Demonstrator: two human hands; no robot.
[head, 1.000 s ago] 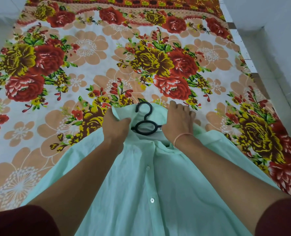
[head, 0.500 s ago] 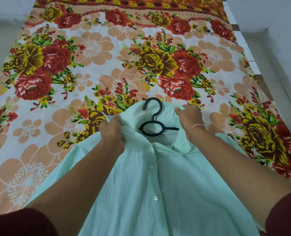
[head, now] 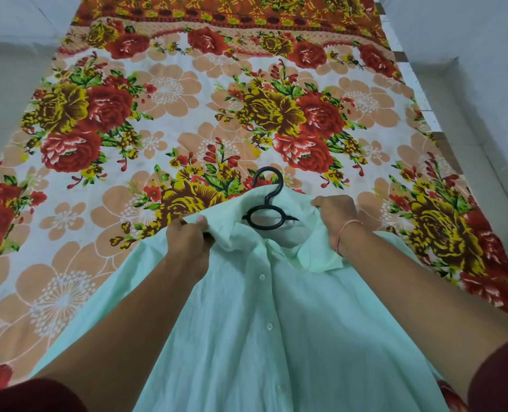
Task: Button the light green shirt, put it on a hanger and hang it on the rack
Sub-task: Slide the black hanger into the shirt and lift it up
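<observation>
The light green shirt (head: 264, 337) lies front-up on a floral bed sheet, its placket closed with white buttons showing down the middle. A black plastic hanger (head: 266, 215) sits inside the neck, with its hook and ring sticking out past the collar. My left hand (head: 187, 242) grips the shirt's left shoulder fabric beside the collar. My right hand (head: 336, 215) holds the right shoulder and collar edge, with a pink thread on its wrist. The hanger's arms are hidden under the cloth.
The floral sheet (head: 163, 120) covers a bed that reaches far ahead. Grey floor lies to the left (head: 6, 84), and a pale wall runs along the right (head: 484, 69). No rack is in view.
Both hands moved apart from the hanger's ring toward the shoulders, pulling the collar open. The hanger's hook and ring now show more fully.
</observation>
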